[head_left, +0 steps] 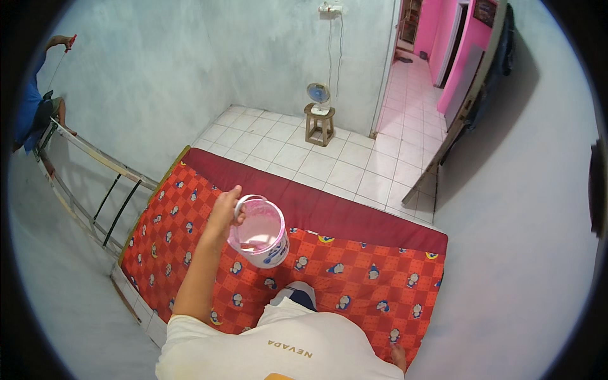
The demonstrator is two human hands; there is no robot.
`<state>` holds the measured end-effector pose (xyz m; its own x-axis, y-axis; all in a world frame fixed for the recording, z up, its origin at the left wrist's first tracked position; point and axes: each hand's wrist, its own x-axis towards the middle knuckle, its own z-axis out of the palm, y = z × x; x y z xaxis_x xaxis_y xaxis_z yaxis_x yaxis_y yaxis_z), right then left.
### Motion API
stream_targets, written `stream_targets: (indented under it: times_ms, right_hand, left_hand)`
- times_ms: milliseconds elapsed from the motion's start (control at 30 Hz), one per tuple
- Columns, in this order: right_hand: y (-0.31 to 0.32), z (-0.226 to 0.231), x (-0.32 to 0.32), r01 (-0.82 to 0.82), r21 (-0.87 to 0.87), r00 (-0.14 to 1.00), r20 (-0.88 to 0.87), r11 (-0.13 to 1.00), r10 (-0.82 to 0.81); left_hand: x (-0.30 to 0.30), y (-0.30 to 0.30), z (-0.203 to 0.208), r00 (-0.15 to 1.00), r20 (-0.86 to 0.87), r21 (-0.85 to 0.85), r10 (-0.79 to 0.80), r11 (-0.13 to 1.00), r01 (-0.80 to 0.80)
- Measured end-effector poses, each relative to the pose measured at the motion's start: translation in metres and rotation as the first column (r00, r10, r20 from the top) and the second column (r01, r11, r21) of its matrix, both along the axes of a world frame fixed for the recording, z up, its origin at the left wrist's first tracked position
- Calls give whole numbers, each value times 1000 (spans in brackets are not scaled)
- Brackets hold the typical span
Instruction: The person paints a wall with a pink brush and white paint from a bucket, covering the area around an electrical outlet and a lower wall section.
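Note:
My left hand [229, 209] is closed round the handle of a small white bucket [273, 252], out in front of me above the bed. Pink smears line the bucket's rim and inner wall, and a reddish-brown piece lies inside near the lower side; its kind I cannot make out. Blue print shows on the outside. Low at my right side, my right hand [398, 356] hangs near the edge of the red patterned sheet [342, 269]. Only part of it shows, and its fingers are too unclear to read.
At the left, another person [33, 111] in blue sits on a ladder [95, 155], one hand raised with a red-handled tool [72, 42]. The mattress [316, 194] spans the space before me. Beyond it, a small fan [318, 95] stands on a wooden stool [319, 125] near an open door [465, 107].

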<state>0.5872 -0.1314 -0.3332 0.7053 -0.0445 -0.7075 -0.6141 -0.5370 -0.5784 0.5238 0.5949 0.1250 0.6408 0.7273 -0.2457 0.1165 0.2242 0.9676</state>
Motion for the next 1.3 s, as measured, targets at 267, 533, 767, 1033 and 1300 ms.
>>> stream_targets:
  times_ms: [267, 533, 767, 1033, 1300]
  right_hand:
    - [180, 78, 108, -353, -127, 917, 151, 927, 369]
    - [384, 42, 171, -680, -311, 688, 40, 664, 724]
    - [432, 61, 161, -794, -173, 591, 10, 583, 807]
    - [457, 71, 195, -851, -194, 509, -78, 488, 857]
    - [592, 53, 254, -864, -290, 406, 82, 411, 910]
  left_hand:
    - [90, 125, -110, 995, -82, 20, 60, 998, -59]
    - [150, 228, -184, 973, -80, 75, 218, 974, -212]
    - [158, 262, -242, 965, -126, 18, 229, 973, -229]
    - [146, 267, -287, 953, -170, 161, 252, 961, -226]
    - [124, 283, -303, 923, -320, 313, 212, 943, -108]
